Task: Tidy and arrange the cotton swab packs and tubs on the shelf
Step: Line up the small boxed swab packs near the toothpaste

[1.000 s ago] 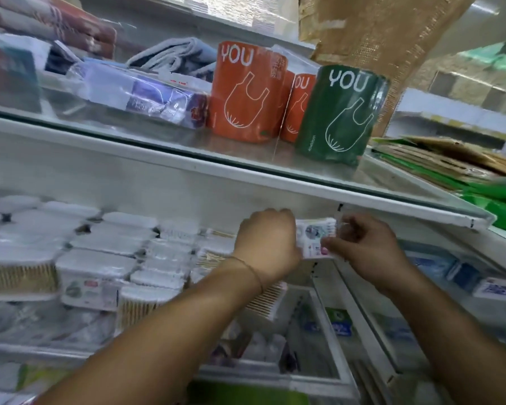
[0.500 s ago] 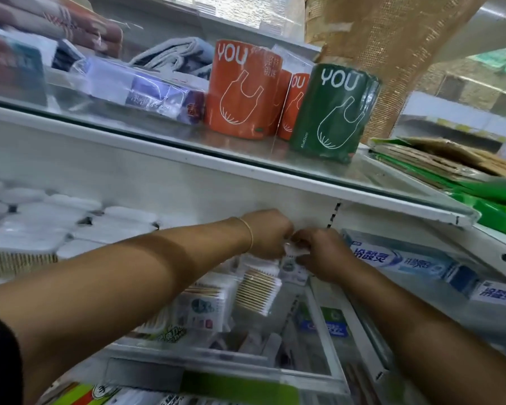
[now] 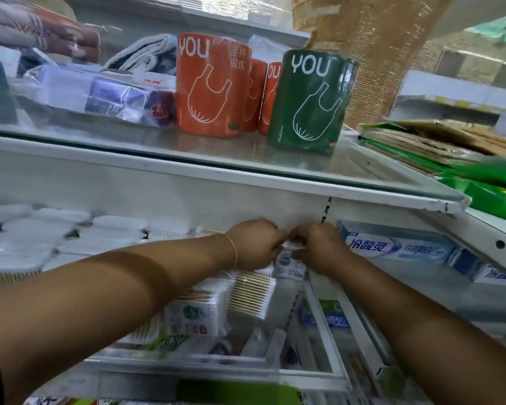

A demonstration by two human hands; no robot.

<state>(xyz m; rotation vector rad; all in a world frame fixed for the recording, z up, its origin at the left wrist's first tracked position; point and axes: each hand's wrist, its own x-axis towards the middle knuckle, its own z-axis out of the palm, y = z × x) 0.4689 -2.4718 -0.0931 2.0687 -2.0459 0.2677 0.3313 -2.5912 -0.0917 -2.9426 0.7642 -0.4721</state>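
Observation:
Both my hands reach deep into the middle shelf and meet at its back. My left hand (image 3: 256,244) and my right hand (image 3: 319,248) pinch the top of one small cotton swab pack (image 3: 289,263), which stands upright with a white printed label. Right below it lie more swab packs (image 3: 253,293) with wooden sticks showing, and one with a label (image 3: 193,315). White-lidded cotton swab tubs (image 3: 38,229) fill the left part of the same shelf in rows; my left forearm covers some of them.
A toothpaste box (image 3: 398,247) lies right of my hands. The glass shelf above (image 3: 216,159) carries orange rolls (image 3: 209,86) and a green roll (image 3: 310,100) of bags, wrapped packs and folded towels. A white frame edge (image 3: 324,325) borders the lower shelf with more goods.
Both hands have pushed the small pack further back and lower into the shelf; the view has moved closer, and the toothpaste box now shows beside my right hand.

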